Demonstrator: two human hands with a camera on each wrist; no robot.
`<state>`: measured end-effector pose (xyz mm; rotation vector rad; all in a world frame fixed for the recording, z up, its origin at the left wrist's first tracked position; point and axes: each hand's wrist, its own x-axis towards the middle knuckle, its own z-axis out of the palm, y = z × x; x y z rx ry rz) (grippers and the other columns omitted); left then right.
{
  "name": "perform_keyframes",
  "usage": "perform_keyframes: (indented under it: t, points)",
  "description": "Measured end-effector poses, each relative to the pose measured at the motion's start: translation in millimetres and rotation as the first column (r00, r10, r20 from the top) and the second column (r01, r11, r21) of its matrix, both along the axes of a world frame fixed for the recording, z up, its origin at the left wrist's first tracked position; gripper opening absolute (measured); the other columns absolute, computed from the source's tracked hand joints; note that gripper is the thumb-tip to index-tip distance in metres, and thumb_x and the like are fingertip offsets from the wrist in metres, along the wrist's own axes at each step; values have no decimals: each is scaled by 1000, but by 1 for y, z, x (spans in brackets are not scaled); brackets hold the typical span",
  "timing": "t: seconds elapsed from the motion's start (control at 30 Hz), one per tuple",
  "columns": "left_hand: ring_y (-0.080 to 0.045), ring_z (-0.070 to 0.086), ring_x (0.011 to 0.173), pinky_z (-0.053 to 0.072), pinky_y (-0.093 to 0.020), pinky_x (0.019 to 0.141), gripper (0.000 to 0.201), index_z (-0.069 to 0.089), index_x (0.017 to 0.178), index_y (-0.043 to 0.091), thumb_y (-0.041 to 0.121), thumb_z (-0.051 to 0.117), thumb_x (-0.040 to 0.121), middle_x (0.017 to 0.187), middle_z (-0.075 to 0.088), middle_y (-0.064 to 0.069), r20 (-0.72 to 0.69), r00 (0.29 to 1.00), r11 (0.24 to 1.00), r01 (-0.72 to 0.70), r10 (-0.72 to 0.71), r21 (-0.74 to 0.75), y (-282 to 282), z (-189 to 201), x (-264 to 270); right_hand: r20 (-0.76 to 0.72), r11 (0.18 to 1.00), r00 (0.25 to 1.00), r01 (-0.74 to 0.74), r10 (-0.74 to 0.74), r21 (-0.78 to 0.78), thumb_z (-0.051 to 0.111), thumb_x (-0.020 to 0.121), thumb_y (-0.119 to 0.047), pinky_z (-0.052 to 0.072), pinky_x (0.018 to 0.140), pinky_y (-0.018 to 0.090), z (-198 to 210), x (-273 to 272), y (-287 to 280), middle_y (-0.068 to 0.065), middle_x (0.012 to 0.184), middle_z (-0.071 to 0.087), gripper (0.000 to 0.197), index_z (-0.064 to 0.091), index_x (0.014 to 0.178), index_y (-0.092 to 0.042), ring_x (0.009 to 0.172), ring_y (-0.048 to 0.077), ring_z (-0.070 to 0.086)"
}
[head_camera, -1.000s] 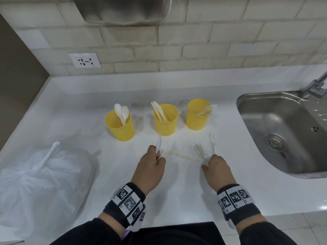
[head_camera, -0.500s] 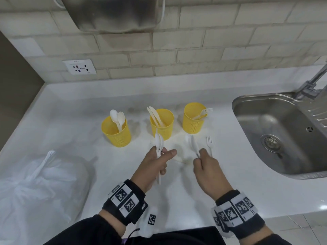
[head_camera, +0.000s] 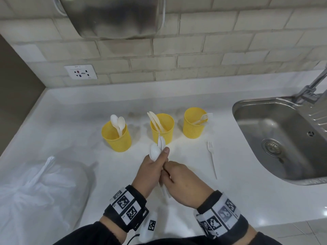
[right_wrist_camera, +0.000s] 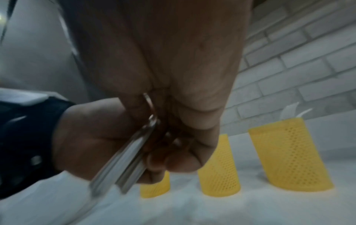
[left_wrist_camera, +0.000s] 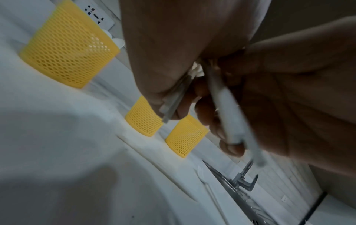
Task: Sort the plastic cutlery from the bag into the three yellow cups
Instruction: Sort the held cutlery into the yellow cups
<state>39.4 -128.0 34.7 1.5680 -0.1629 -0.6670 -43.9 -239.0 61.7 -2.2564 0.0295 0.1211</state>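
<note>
Three yellow mesh cups stand in a row: the left cup (head_camera: 116, 138) holds spoons, the middle cup (head_camera: 161, 129) knives, the right cup (head_camera: 193, 125) forks. In front of the middle cup my left hand (head_camera: 160, 160) grips a bunch of white spoons (head_camera: 156, 149), bowls up, thumb against them. My right hand (head_camera: 169, 171) meets it from the right, fingers curled on a white spoon handle (left_wrist_camera: 229, 118) beside the left hand's handles (left_wrist_camera: 173, 103). A white fork (head_camera: 212, 158) lies on the counter to the right. A cream knife (left_wrist_camera: 154, 166) lies below the hands.
The white plastic bag (head_camera: 35, 191) sits knotted at the front left. A steel sink (head_camera: 276, 138) with a tap (head_camera: 311, 89) fills the right side. A wall socket (head_camera: 80, 72) and a steel dispenser (head_camera: 113, 16) hang on the tiled wall.
Both hands rose from the counter and came together. The right hand picked up a spoon and brought it to the spoons in the left hand. The fork stayed put.
</note>
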Motion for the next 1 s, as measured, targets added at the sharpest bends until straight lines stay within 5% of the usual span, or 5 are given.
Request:
perform_keyframes:
  t: [0.1,0.27,0.43,0.8,1.0]
  points:
    - [-20,51,61,40,-34,65,55,54,64,13,60,61,92,64,49,-10,6,999,999,-40,40,8,7,0,3,-12,996,1000,7,-9,-84,46,99,-35,47,74,30,1,-3,-24,-1,80,64,31,63,85,-15,76,13,59]
    - [-14,37,52,33,-32,59,37,52,70,18,45,71,86,56,36,3,-115,981,979,-169,156,-118,21,-1,16,93,807,857,509,-507,-298,65,92,-19,50,75,37,-41,-9,-100,14,94,65,16,64,98,-5,83,32,65]
    - [-18,35,50,32,-31,54,36,43,80,16,36,72,89,60,25,0,-143,984,982,-125,104,-143,30,3,24,-253,678,686,463,-682,-571,59,98,-38,50,91,42,-82,-16,-131,19,123,49,47,44,122,0,109,41,62]
    - [-14,23,51,25,-26,46,23,46,82,20,10,67,78,64,25,1,-219,975,987,-72,39,-145,22,5,30,-59,754,809,516,-585,-407,48,99,-17,41,70,38,-70,4,-111,14,88,57,10,43,94,-9,91,40,63]
    - [-16,34,51,33,-27,47,30,54,100,8,4,56,70,66,38,-1,-304,951,974,-124,63,-188,19,7,30,-71,840,946,245,-316,-484,44,98,-44,46,67,38,-68,12,-56,4,105,66,36,41,125,-21,89,37,67]
